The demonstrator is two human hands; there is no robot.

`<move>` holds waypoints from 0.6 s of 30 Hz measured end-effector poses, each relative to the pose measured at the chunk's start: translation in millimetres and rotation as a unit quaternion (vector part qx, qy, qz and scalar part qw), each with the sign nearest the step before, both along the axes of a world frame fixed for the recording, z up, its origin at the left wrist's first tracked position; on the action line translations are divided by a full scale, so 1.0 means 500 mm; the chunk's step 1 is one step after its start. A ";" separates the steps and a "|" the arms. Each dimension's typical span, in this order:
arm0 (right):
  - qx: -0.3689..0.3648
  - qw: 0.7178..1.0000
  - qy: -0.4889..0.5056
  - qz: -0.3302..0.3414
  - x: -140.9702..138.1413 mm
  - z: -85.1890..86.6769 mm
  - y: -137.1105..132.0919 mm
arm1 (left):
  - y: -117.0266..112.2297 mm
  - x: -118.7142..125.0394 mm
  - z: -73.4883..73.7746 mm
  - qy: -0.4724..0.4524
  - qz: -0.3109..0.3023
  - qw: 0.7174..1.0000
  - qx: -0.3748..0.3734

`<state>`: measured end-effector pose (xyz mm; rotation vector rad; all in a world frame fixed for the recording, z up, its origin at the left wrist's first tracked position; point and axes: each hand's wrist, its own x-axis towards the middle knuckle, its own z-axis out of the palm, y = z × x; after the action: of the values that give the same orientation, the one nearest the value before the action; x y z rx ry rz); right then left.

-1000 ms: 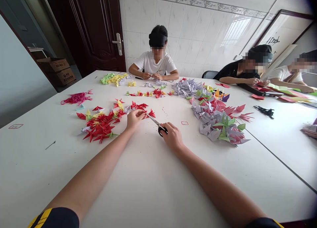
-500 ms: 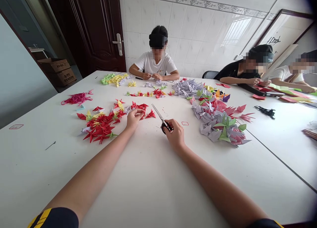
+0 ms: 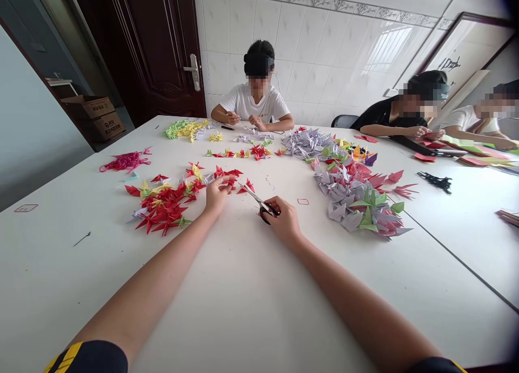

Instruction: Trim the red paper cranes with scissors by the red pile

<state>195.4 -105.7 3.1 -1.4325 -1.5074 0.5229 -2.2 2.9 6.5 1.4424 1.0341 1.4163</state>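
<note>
Red folded-paper crane, one, small (image 3: 248, 186): on the white table (image 3: 203, 297), between our two hands, just beyond the tips of the scissors listed below.

Steel-bladed scissors with black loop handles (image 3: 256, 198): gripped in our right hand (image 3: 286, 217), its fingers closed about the handles, blades pointing toward our left hand (image 3: 217, 195). How far the blades stand apart we cannot tell.

Left hand: thumb and fingers drawn nearly together about a small red paper piece (image 3: 232, 184), largely hidden from us by the fingers.

Heap of red folded-paper cranes, mixed with yellow, green and white (image 3: 164, 205): beside our left hand, on its outer side.

Loose tangle of bright pink cord (image 3: 126, 160): beyond that heap, to the left.

Row of red and yellow paper cranes (image 3: 259, 152): farther out, ahead of our hands.

Long heap of lavender, pink and green paper cranes (image 3: 352, 200): to the right, well apart from our right hand.

Bundle of black cord (image 3: 436, 181): right of the long heap.

Person in a white shirt (image 3: 255, 100): seated opposite us, both hands raised over the table's far edge.
</note>
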 end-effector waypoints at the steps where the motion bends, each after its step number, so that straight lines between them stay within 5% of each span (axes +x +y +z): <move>1: -0.005 1.000 0.013 0.006 0.000 -0.001 0.001 | 0.000 -0.001 -0.001 0.005 0.001 1.000 0.004; 18: -0.093 0.985 0.130 0.068 0.006 0.007 0.008 | -0.007 0.002 0.007 0.039 -0.021 0.999 0.010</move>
<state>198.2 -101.7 6.4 -1.3463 -1.3791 0.9203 -1.0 -0.7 10.0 1.5354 1.0335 1.3533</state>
